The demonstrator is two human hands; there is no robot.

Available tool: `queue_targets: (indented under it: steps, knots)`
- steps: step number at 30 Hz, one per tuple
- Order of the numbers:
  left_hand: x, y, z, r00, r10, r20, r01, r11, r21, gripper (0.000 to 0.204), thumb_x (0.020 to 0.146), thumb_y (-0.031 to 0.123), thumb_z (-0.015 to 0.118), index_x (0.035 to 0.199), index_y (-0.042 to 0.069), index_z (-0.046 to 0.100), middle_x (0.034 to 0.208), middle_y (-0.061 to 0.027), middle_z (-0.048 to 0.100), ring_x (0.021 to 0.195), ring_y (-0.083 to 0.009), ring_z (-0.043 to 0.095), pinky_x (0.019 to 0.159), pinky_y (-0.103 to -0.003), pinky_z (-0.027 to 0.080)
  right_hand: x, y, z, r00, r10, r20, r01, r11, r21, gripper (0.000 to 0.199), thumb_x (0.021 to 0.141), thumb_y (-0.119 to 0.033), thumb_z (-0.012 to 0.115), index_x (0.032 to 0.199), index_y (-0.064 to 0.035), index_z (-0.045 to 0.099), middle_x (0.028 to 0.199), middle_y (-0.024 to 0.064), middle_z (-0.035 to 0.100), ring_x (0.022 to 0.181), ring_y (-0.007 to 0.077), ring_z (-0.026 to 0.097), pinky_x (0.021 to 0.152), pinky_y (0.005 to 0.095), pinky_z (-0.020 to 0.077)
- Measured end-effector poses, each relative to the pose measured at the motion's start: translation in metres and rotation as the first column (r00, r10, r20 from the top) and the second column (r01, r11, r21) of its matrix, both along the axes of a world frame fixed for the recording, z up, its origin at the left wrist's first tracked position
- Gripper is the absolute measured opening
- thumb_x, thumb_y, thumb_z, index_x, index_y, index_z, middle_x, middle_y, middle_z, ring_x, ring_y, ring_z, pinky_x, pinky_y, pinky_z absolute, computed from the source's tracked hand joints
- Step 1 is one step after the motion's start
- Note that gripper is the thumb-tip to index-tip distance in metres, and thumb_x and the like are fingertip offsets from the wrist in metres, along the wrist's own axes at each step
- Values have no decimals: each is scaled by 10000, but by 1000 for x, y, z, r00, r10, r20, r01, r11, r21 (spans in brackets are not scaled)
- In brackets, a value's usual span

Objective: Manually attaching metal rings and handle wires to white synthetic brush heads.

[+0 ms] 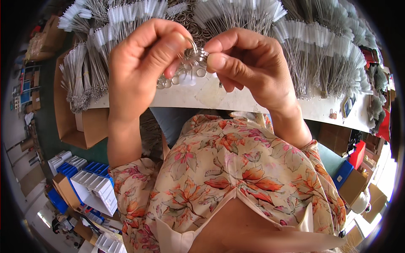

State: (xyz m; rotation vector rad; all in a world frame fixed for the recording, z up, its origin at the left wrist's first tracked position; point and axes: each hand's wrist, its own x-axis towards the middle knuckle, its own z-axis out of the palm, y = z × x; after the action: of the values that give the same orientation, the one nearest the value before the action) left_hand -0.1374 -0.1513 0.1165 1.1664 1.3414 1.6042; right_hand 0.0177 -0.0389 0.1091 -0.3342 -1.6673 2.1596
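Observation:
Above the front of the white table, my left hand pinches a metal ring between thumb and forefinger. Facing it, my right hand has thumb and forefinger closed on small shiny wire loops that meet the ring. Whether these loops belong to brushes or are separate rings cannot be made out. Behind and below the fingers lie loose metal rings, next to a small whitish piece. A larger heap of rings spreads between the brush bundles farther back.
Bundles of wire brushes with white bristles stand on the left, at the back and on the right of the table. An open cardboard box is below at left, near white and blue plastic bins.

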Motion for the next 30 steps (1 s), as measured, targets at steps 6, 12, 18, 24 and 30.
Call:
queue_targets:
  steps: [6,12,18,24,30]
  knots:
    - [1,-1,14,989,56,-140,-65,996,-60,141,892,115,543,963,2,591,681,15,556,531,-33,413,487,-165,326,-1,2,-2,1000,-29,7,29,1000,-1,139,830,-98,638,913,10,613,732,4,599,597,40,519,518,183,427]
    - [-6,-8,10,996,-49,76,52,998,-46,164,906,140,518,979,11,589,676,-11,556,530,-43,440,482,-175,355,-6,1,0,999,46,-21,-46,999,22,146,832,-105,637,919,10,611,738,4,601,600,40,521,521,184,429]
    - [4,-13,25,963,-75,-260,24,980,-197,207,911,139,503,1004,-33,572,771,-43,573,612,-58,480,566,-200,416,-6,1,-8,999,27,-20,-27,1000,5,138,833,-103,635,910,10,618,732,8,600,596,46,525,524,187,434]
    - [5,-11,-6,963,170,-210,-148,982,115,171,883,136,560,914,-16,632,854,-78,652,796,-126,602,733,-241,467,-11,-9,-11,992,51,-112,-54,998,-22,126,827,-88,638,903,11,619,740,26,606,603,64,544,534,193,447]
    - [11,-25,-15,924,27,382,-133,958,256,237,934,137,433,971,-17,609,996,-145,621,986,-280,577,914,-395,412,-30,-38,-29,970,-69,-231,106,983,153,115,800,-56,660,886,10,621,783,33,621,675,89,587,594,208,481]
